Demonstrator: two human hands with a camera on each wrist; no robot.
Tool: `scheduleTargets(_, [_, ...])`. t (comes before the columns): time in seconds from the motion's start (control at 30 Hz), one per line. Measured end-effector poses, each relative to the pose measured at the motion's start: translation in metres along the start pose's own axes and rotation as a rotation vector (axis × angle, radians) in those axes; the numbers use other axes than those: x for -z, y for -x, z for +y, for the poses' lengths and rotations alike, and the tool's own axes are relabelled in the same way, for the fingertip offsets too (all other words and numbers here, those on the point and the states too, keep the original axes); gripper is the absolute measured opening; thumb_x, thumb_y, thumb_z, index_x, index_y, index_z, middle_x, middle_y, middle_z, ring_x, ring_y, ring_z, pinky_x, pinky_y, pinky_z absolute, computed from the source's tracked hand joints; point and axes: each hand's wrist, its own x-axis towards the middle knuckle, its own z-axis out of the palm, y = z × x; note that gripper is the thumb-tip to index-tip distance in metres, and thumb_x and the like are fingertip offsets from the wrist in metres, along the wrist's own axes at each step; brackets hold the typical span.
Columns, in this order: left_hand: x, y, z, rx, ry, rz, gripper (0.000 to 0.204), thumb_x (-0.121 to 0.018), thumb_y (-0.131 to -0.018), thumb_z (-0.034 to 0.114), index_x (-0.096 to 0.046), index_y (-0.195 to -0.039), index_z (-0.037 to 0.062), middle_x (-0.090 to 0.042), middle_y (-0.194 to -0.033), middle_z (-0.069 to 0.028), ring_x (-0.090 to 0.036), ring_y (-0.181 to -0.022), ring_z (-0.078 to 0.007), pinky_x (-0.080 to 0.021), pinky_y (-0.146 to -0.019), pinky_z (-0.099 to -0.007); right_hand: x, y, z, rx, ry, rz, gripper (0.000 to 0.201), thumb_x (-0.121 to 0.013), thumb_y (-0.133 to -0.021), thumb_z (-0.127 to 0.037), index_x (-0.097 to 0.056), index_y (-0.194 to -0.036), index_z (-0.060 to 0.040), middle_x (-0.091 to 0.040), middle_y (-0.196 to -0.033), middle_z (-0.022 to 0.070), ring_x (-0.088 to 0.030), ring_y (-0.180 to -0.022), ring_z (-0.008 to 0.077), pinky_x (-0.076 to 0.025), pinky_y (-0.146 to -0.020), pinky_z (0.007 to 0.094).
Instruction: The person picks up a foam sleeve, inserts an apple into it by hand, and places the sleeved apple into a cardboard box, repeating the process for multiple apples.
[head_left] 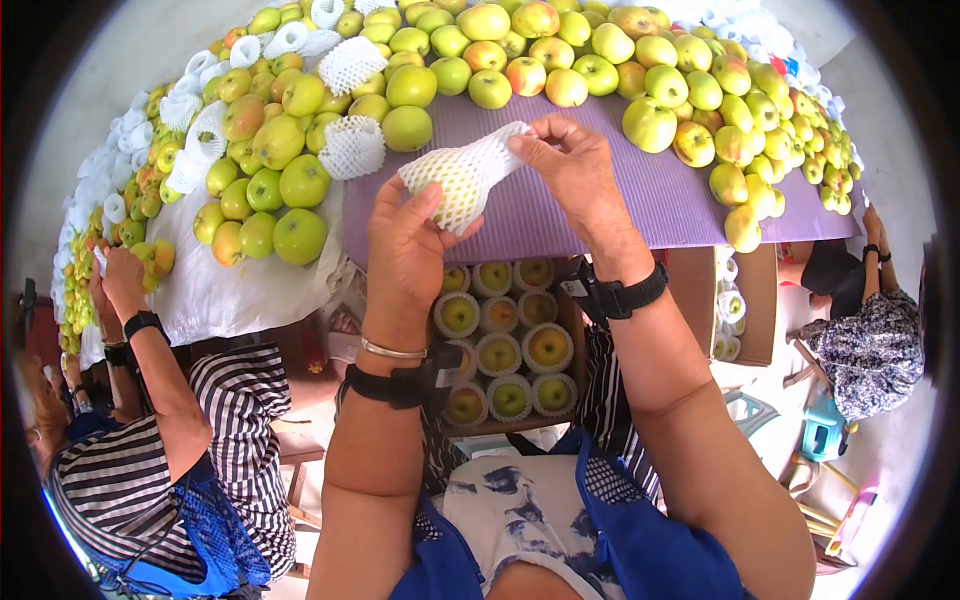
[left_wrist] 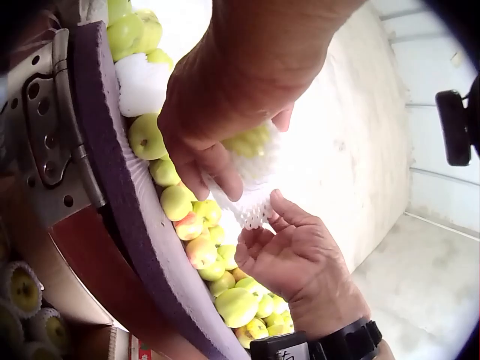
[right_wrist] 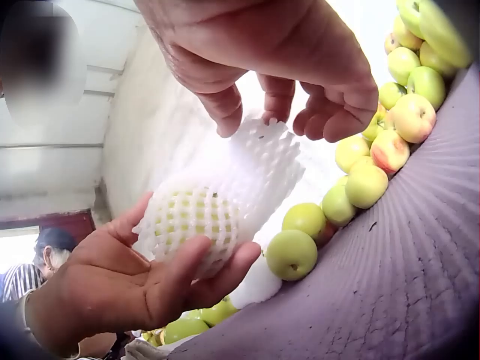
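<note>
Over the purple mat, my left hand (head_left: 405, 235) holds a green apple (right_wrist: 196, 217) between its thumb and fingers. A white foam net sleeve (head_left: 490, 165) covers the apple, whose green shows through the mesh. The sleeve's loose end stretches away up and to the right in the head view. My right hand (head_left: 580, 175) pinches that end between thumb and fingertips. In the left wrist view, the right hand (left_wrist: 289, 255) is below the sleeve, fingertips at its edge. The apple's underside is hidden in the left palm.
Green and reddish apples (head_left: 490, 87) are heaped along the purple mat (head_left: 620, 210). Foam sleeves (head_left: 352, 65) lie among those at left. Below the mat's edge, a cardboard box (head_left: 572, 340) holds sleeved apples in rows. People sit at left, in striped clothing (head_left: 130, 460), and at right.
</note>
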Motion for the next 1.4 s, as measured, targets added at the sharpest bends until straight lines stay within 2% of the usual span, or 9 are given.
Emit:
scheduleTargets(0.27, [0.007, -0.002, -0.002, 0.125, 0.01, -0.018, 0.039, -0.051, -0.087, 0.023, -0.047, -0.12, 0.0018, -0.056, -0.116, -0.0128, -0.058, -0.102, -0.0256, -0.053, -0.078, -0.0428, 0.0, 0.003, -0.011, -0.04, -0.375, -0.066, 0.012, -0.064, -0.082, -0.012, -0.064, -0.08, -0.0004, -0.062, -0.074, 0.0009, -0.054, -0.069, 0.0062, -0.044, -0.064, 0.0218])
scheduleTargets(0.37, [0.008, -0.003, -0.003, 0.12, 0.011, -0.026, 0.04, -0.052, -0.086, 0.023, -0.047, -0.119, 0.0012, -0.056, -0.116, -0.0125, -0.058, -0.102, -0.0253, -0.053, -0.078, -0.0419, 0.004, 0.005, -0.022, -0.157, -0.027, -0.151, 0.016, -0.065, -0.082, -0.016, -0.065, -0.087, -0.0005, -0.064, -0.078, 0.0011, -0.055, -0.07, 0.0072, -0.044, -0.065, 0.0228])
scheduleTargets(0.47, [0.006, -0.002, -0.001, 0.088, -0.041, -0.076, 0.039, -0.052, -0.086, 0.022, -0.047, -0.119, 0.0011, -0.055, -0.116, -0.0121, -0.058, -0.102, -0.0244, -0.053, -0.077, -0.0413, 0.007, 0.006, -0.024, -0.094, 0.132, -0.208, 0.017, -0.066, -0.082, -0.016, -0.066, -0.088, 0.0006, -0.064, -0.077, 0.0017, -0.055, -0.069, 0.0067, -0.045, -0.063, 0.0232])
scheduleTargets(0.67, [0.002, -0.002, 0.0, 0.095, -0.004, -0.06, 0.037, -0.058, -0.082, 0.013, -0.043, -0.113, 0.0006, -0.056, -0.109, -0.0132, -0.06, -0.094, -0.0234, -0.054, -0.072, -0.0407, -0.001, 0.009, -0.028, 0.028, 0.11, -0.138, 0.014, -0.068, -0.08, -0.013, -0.066, -0.083, 0.0002, -0.063, -0.073, 0.0, -0.054, -0.069, 0.0047, -0.044, -0.06, 0.0211])
scheduleTargets(0.77, [0.003, -0.002, -0.003, 0.059, -0.098, -0.034, 0.042, -0.054, -0.087, 0.017, -0.04, -0.123, 0.0027, -0.055, -0.115, -0.0118, -0.057, -0.101, -0.024, -0.055, -0.074, -0.0425, 0.001, 0.007, -0.022, 0.011, 0.181, -0.143, 0.015, -0.067, -0.08, -0.015, -0.066, -0.081, -0.0005, -0.063, -0.068, 0.0024, -0.055, -0.063, 0.0064, -0.044, -0.055, 0.023])
scheduleTargets(0.97, [0.001, -0.002, -0.001, 0.101, -0.076, -0.025, 0.039, -0.051, -0.089, 0.016, -0.041, -0.125, 0.0084, -0.053, -0.119, -0.0101, -0.057, -0.102, -0.0249, -0.055, -0.073, -0.0432, -0.009, 0.007, -0.015, 0.262, 0.229, -0.019, 0.018, -0.068, -0.079, -0.016, -0.065, -0.084, 0.0007, -0.064, -0.069, 0.007, -0.057, -0.062, 0.0094, -0.047, -0.056, 0.0261])
scheduleTargets(1.07, [0.002, -0.001, -0.002, 0.11, -0.055, -0.022, 0.038, -0.051, -0.089, 0.017, -0.042, -0.125, 0.0075, -0.052, -0.12, -0.0092, -0.057, -0.104, -0.0252, -0.055, -0.073, -0.0438, -0.011, 0.009, -0.019, 0.033, 0.072, -0.117, 0.019, -0.068, -0.079, -0.015, -0.065, -0.084, 0.0026, -0.065, -0.072, 0.008, -0.059, -0.064, 0.0106, -0.048, -0.057, 0.0267])
scheduleTargets(1.17, [0.002, 0.0, -0.002, 0.095, -0.064, -0.023, 0.039, -0.052, -0.089, 0.017, -0.041, -0.125, 0.0074, -0.052, -0.12, -0.0097, -0.056, -0.104, -0.0255, -0.054, -0.075, -0.045, -0.017, 0.012, -0.02, -0.079, -0.03, -0.059, 0.018, -0.068, -0.078, -0.013, -0.064, -0.084, 0.0036, -0.065, -0.075, 0.0081, -0.059, -0.068, 0.0109, -0.049, -0.06, 0.0261])
scheduleTargets(1.4, [-0.001, 0.002, -0.006, 0.08, -0.051, -0.039, 0.043, -0.056, -0.086, 0.014, -0.04, -0.125, 0.0069, -0.052, -0.119, -0.0106, -0.056, -0.104, -0.0251, -0.053, -0.078, -0.045, -0.025, 0.014, -0.012, -0.07, -0.184, -0.056, 0.014, -0.067, -0.078, -0.008, -0.063, -0.086, 0.003, -0.066, -0.078, 0.0068, -0.059, -0.071, 0.0102, -0.049, -0.061, 0.0253])
